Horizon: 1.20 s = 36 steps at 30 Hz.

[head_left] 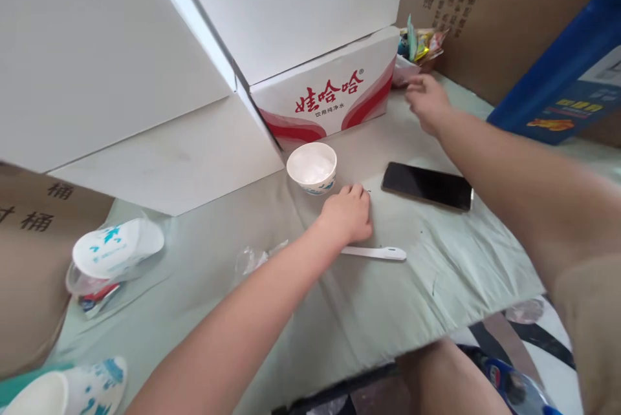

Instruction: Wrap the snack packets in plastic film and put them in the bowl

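Note:
My left hand rests on the cloth-covered table with its fingers curled in. Whatever lies under those fingers, if anything, is hidden. Just beyond it stands a white paper bowl with blue print, upright, with something pale inside. A white plastic strip with a slot near its end lies flat beside the heel of this hand. Stretched toward the back right, my right hand has bent fingers slightly apart beside a pale pinkish container. Colourful snack packets sit above that container; I cannot tell whether the fingertips touch it.
A black phone lies under my right forearm. White boxes, one with red print, wall off the back. Stacked paper cups lie at left, near crumpled clear plastic. A blue package leans at right.

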Each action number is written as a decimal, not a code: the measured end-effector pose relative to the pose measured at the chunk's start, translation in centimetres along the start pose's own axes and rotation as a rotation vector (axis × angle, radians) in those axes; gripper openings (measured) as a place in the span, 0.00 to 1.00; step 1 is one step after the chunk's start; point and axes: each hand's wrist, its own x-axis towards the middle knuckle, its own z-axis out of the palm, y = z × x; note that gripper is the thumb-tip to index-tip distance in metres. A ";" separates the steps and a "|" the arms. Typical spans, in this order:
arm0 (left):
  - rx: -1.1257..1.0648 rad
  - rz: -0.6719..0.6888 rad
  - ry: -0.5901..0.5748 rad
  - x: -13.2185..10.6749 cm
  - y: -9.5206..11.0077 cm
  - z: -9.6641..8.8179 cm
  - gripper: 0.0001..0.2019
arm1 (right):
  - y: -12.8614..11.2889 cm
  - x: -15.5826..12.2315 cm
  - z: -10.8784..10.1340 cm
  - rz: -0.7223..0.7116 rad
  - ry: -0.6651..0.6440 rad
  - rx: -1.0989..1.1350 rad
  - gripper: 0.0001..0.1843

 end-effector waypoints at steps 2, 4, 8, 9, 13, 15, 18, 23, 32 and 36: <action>-0.025 -0.006 0.011 -0.8 0.8 -0.5 0.25 | -3.4 -6.6 -0.3 0.079 -0.036 0.013 0.12; -0.091 0.019 0.136 -3.1 1.6 -1.1 0.22 | -6.5 -14.4 -1.3 -0.008 -0.186 0.047 0.10; -0.389 0.105 0.562 -12.4 1.7 -0.6 0.13 | -10.6 -27.8 -3.0 -0.169 -0.476 -0.026 0.10; -0.467 0.102 0.640 -15.1 1.1 0.1 0.12 | -11.2 -30.2 -2.7 -0.165 -0.510 -0.048 0.11; -0.677 -0.454 1.070 -23.4 -3.1 5.7 0.11 | -13.1 -35.2 2.4 -0.081 -0.581 -0.109 0.16; -0.812 -0.722 0.948 -24.7 -5.3 8.9 0.21 | -13.9 -35.9 6.0 -0.052 -0.580 -0.144 0.24; -0.878 -0.638 0.704 -24.1 -7.1 12.4 0.20 | -14.8 -36.7 10.3 -0.056 -0.545 -0.213 0.26; -0.884 -0.407 0.747 -22.7 -7.8 13.7 0.18 | -15.6 -39.0 13.4 -0.278 -0.531 -0.135 0.14; -1.052 -0.319 0.611 -23.0 -8.3 13.7 0.22 | -15.5 -40.9 16.6 -0.262 -0.413 0.029 0.19; -0.953 -0.179 0.576 -23.1 -8.6 14.0 0.46 | -15.6 -40.4 16.3 -0.223 -0.439 0.067 0.20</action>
